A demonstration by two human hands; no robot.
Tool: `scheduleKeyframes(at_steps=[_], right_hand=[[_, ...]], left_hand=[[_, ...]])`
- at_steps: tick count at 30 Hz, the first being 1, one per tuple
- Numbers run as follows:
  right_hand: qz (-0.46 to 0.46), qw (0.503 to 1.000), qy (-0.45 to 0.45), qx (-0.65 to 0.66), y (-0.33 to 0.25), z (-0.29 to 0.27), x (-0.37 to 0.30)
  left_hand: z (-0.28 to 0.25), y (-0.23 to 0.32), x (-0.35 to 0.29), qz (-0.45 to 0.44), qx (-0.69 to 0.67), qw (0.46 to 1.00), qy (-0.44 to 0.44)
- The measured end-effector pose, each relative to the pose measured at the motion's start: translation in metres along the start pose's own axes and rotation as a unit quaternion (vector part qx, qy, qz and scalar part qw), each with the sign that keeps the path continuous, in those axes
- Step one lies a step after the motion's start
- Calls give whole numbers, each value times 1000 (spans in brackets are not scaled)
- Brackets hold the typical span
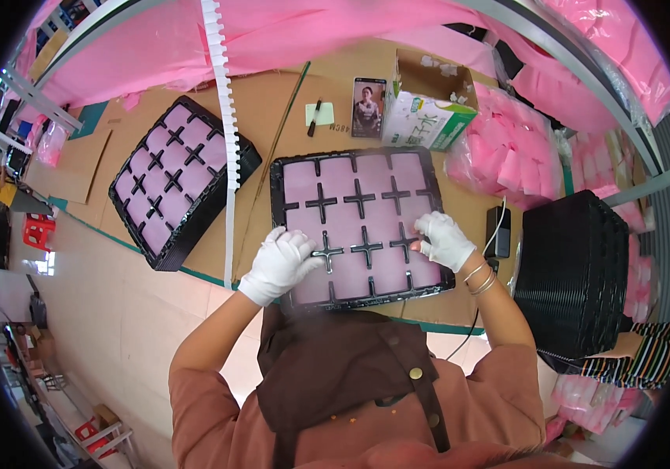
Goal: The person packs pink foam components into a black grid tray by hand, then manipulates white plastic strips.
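In front of me lies a black plastic tray with raised black crosses and a rim around pale purple pieces. My left hand, in a white glove, rests over the tray's left side, its thumb reaching toward a cross near the front. Over the right side is my right hand, also gloved, with a bare thumb tip showing beside another cross. Both hands have thumb and fingers apart, and neither visibly holds anything. Whether the fingertips press on the purple pieces or just touch them, I cannot tell.
A stack of similar filled trays stands at left, and a tall stack of black trays at right. Behind are a phone, a carton, a pen and bagged pink pieces. A white notched strip crosses the view.
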State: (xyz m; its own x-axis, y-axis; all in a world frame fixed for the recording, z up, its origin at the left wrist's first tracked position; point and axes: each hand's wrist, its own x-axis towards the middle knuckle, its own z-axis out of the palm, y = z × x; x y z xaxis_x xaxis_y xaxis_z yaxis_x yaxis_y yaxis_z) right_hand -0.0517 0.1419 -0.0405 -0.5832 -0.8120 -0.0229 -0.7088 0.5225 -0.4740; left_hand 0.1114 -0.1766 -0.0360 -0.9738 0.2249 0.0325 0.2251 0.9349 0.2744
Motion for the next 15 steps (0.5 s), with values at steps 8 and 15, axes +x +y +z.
scheduleKeyframes(at_steps=[8,15], right_hand=[[-79,981,-74,-161,-6,-11,-16],[57,986,157,27,15,9,-45]], left_hand=[[-16,13,-21,-60,51,997,-21],[30,7,-67,-384,-282,874,97]])
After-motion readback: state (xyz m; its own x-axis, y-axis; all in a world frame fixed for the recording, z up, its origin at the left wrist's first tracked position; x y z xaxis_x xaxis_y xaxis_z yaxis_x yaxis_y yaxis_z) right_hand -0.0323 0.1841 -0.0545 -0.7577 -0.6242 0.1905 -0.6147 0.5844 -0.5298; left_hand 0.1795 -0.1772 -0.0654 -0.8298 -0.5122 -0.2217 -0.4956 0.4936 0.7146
